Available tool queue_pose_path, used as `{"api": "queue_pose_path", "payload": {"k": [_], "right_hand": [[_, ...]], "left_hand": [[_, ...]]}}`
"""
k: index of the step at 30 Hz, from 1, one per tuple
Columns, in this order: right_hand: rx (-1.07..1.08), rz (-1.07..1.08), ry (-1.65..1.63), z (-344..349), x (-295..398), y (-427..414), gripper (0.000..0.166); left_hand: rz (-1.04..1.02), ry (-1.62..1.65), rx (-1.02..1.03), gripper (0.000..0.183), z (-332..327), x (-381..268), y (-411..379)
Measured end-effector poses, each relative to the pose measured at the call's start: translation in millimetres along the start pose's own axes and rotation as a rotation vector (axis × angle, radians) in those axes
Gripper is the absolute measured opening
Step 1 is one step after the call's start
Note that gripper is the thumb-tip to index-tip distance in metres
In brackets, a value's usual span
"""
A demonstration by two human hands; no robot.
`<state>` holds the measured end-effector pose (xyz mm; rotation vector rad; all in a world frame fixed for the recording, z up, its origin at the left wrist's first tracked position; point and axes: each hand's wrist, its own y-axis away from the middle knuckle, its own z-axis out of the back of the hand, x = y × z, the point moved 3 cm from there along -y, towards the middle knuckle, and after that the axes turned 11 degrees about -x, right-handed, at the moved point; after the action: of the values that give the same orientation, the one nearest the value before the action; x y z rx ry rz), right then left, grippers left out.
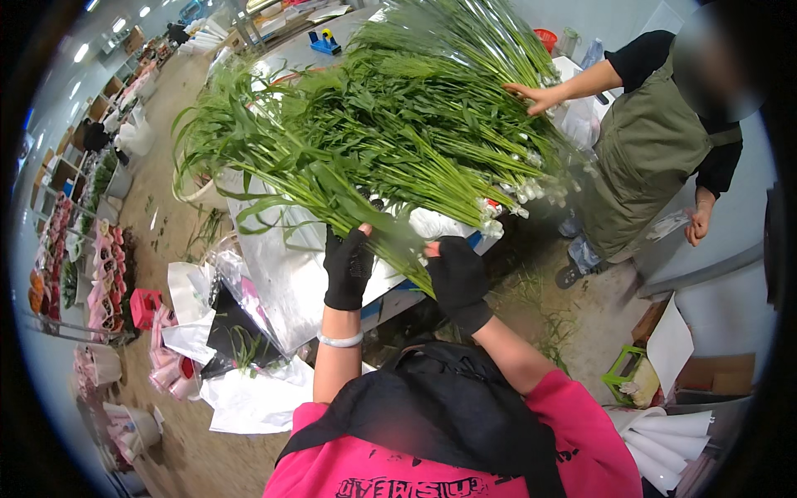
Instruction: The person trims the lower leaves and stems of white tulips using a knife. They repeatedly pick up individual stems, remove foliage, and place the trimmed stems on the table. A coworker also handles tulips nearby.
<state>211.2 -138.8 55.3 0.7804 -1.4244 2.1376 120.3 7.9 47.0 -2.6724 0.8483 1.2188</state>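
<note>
My left hand [348,267], in a black fingerless glove, grips a loose bunch of leafy green stems [292,165] around its lower part. The bunch slants over the table, its feathery heads at the upper left and its cut ends towards me. Close to those ends is my right hand [459,280], also gloved and curled. A motion-blurred green leaf [398,235] meets its thumb and seems pinched there; the curled fingers hide the grip. Beyond lie several bunches of the same greenery [398,124], their stem ends [526,187] wrapped in something white or clear.
A metal-topped table [274,274] carries the greenery and a blue tape dispenser [325,42]. Across it at the right, a co-worker in an olive apron [641,155] rests a hand [542,96] on the bunches. Plant scraps [545,330] litter the floor. Wrapped flowers [109,274] stand left.
</note>
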Motion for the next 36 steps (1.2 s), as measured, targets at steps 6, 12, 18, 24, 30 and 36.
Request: {"api": "queue_pose_path", "payload": {"k": [6, 12, 18, 24, 30, 36], "right_hand": [[0.082, -0.636, -0.382, 17.1, -23.4, 12.6, 0.014], [0.214, -0.742, -0.376, 42.9, -24.0, 11.0, 0.021], [0.224, -0.24, -0.123, 24.4, -7.4, 2.0, 0.017], [0.445, -0.515, -0.368, 58.0, -5.2, 43.2, 0.015], [0.597, -1.044, -0.196, 143.7, -89.1, 89.8, 0.025], [1.14, -0.603, 0.822, 201.7, -166.4, 123.1, 0.039]], "left_hand": [[-0.004, -0.005, -0.072, 0.037, 9.4, -1.9, 0.7], [0.102, -0.014, 0.04, 0.024, 15.1, 19.3, 1.8], [-0.932, -1.126, 0.348, 0.024, -8.3, 23.0, 18.3], [0.028, -0.002, -0.159, 0.018, 9.5, 28.2, -7.4], [-0.061, 0.115, -0.052, 0.023, 35.6, 11.9, -22.3], [-0.216, 0.117, -0.114, 0.023, 61.4, -7.4, -26.5]]}}
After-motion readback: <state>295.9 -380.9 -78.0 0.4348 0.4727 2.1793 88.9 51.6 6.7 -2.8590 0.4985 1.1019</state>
